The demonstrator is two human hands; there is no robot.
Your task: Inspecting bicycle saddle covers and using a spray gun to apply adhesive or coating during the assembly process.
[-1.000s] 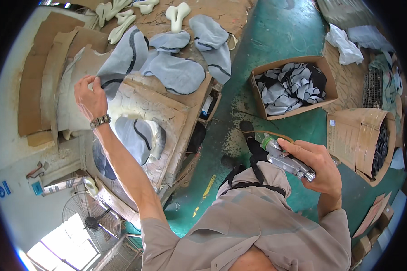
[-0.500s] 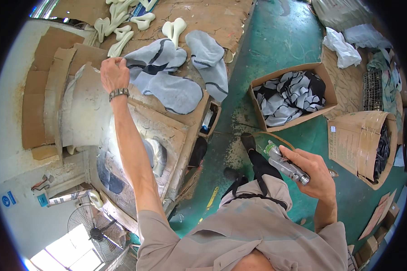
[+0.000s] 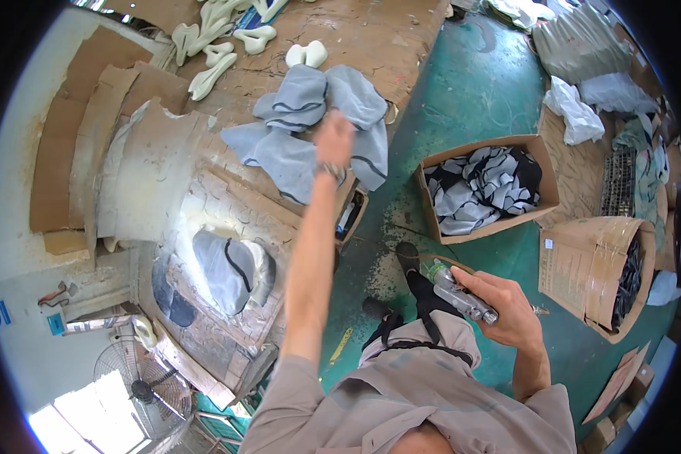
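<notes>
Head view — left hand (image 3: 334, 140) blurred on grey fabric pieces (image 3: 310, 129), grip unclear; right hand (image 3: 507, 306) clutches spray gun (image 3: 461, 295)

Left hand (image 3: 334, 140) stretched out over grey fabric pieces (image 3: 310, 125) on the cardboard-covered tabletop (image 3: 371, 38), blurred. Right hand (image 3: 507, 306) closed around a metal spray gun (image 3: 461, 295), near lap.

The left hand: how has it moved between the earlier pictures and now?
The left hand swept from the curved cardboard at the left, rightward onto the pile of grey fabric pieces. The right hand kept holding the grey metal spray tool.
</notes>
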